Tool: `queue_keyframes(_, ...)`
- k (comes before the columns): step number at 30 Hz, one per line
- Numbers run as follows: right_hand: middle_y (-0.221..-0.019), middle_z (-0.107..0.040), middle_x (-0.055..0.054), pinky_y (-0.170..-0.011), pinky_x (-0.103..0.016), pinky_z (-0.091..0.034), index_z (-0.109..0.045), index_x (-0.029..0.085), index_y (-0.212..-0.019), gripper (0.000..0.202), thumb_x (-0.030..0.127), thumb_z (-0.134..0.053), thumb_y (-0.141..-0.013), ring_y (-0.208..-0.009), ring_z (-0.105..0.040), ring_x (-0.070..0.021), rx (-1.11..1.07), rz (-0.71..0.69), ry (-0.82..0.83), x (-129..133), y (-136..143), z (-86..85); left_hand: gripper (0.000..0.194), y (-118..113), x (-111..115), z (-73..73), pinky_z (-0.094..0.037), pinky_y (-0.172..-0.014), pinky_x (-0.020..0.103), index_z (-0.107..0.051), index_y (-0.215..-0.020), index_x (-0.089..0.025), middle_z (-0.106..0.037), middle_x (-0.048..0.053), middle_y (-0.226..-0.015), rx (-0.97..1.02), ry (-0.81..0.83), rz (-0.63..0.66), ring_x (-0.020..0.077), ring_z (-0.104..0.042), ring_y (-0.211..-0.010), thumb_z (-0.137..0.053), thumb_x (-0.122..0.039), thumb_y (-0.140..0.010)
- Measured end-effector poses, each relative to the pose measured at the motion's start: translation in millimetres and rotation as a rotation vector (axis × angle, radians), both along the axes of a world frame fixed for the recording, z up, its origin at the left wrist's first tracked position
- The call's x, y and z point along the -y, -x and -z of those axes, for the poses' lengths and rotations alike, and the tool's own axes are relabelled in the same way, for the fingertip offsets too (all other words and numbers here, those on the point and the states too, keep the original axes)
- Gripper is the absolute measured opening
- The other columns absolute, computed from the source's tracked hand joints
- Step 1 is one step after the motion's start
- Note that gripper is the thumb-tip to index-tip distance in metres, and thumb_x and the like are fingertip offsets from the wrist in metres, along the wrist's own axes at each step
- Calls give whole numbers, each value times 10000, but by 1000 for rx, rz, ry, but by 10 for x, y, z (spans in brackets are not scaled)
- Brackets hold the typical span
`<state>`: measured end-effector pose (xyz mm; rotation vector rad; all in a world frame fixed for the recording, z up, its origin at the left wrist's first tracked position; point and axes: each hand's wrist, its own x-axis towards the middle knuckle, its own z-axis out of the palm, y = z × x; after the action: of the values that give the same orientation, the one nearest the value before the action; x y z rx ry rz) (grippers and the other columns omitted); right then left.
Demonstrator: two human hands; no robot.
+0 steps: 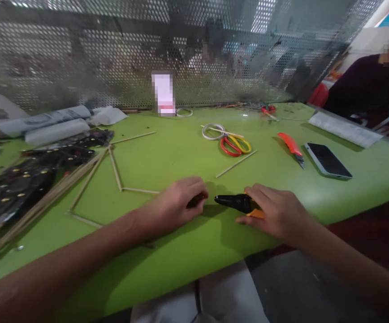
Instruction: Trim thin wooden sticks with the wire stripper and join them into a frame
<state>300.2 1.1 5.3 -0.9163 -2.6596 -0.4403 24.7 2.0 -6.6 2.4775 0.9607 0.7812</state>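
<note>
My right hand (277, 211) is wrapped around the orange handles of a pair of pliers (233, 202). Their black jaws point left, toward my left hand (184, 202), and stop a little short of it. The left fingers are curled together just above the green table; what they hold, if anything, is hidden. A thin wooden stick (140, 190) runs up to my left hand, part of a jointed zigzag frame of sticks (87, 181). One loose stick (236, 163) lies beyond both hands.
Scissors (235, 146) lie behind the loose stick, touching a tape roll (213, 131). On the right are an orange utility knife (290, 144) and a phone (328, 160). A stick bundle (46, 204) and dark plastic-wrapped material (23, 188) occupy the left. A person (365, 85) sits at far right.
</note>
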Motion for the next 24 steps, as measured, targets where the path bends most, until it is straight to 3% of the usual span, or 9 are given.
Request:
queue_keyframes(5, -772, -646, -79, -546, -298, -368, -611, 132, -948, 536, 613, -375, -951, -667, -609, -179, 122, 7, -8, 16, 56, -53, 107, -4, -26, 22, -469, -764, 301, -601, -874, -139, -593, 75, -922, 32, 8, 6, 169, -535, -867, -525, -66, -854)
queue_keyframes(16, -721, -602, -76, -485, -327, -289, -600, 131, -890, 524, 602, -379, -952, -606, -560, -193, 200, 74, -47, 60, 157, -44, 91, 17, -87, -20, -475, -694, 245, -648, -781, -130, -621, 44, -873, 112, 176, -71, 127, -584, -771, -606, -50, -785)
queue_keyframes(24, -697, -590, -68, -490, -317, -248, -594, 149, -854, 528, 613, -364, -953, -581, -521, -176, 174, 96, -21, 64, 188, -47, 69, 35, -118, -22, -465, -667, 224, -663, -765, -130, -631, 36, -852, 110, 173, -67, 114, -592, -745, -624, -76, -783)
